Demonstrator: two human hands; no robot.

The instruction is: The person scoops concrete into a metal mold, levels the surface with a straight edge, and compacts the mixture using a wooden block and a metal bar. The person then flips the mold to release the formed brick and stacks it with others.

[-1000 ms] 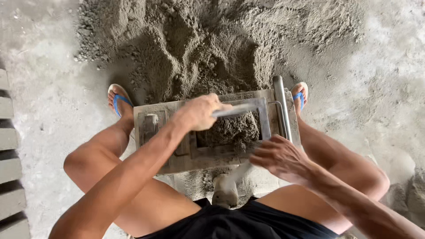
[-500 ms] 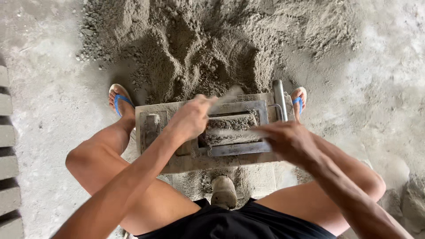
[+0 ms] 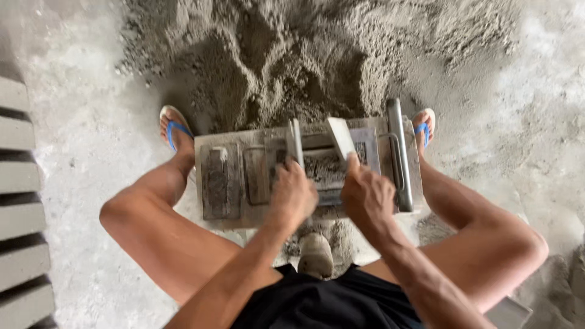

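A grey metal block mould point(image 3: 228, 183) sits on the floor between my knees, its cavity packed with damp sand mix point(image 3: 326, 167). My left hand point(image 3: 294, 196) is closed around a thin upright metal bar point(image 3: 296, 141) at the cavity's left side. At the cavity's right side, my right hand point(image 3: 367, 196) grips a flat metal plate point(image 3: 341, 137) that tilts up and away from me. The two hands lie side by side over the mould's near edge. A round steel handle point(image 3: 398, 152) runs along the mould's right side.
A big pile of grey sand mix point(image 3: 292, 67) rises just beyond the mould. My feet in blue flip-flops point(image 3: 173, 129) flank it. Finished grey blocks point(image 3: 18, 183) lie in a row at the left edge. Concrete floor lies all around.
My left hand has stopped sweeping a bar across the mould top and now holds it upright. My right hand, open a second ago, has moved in and taken the flat plate.
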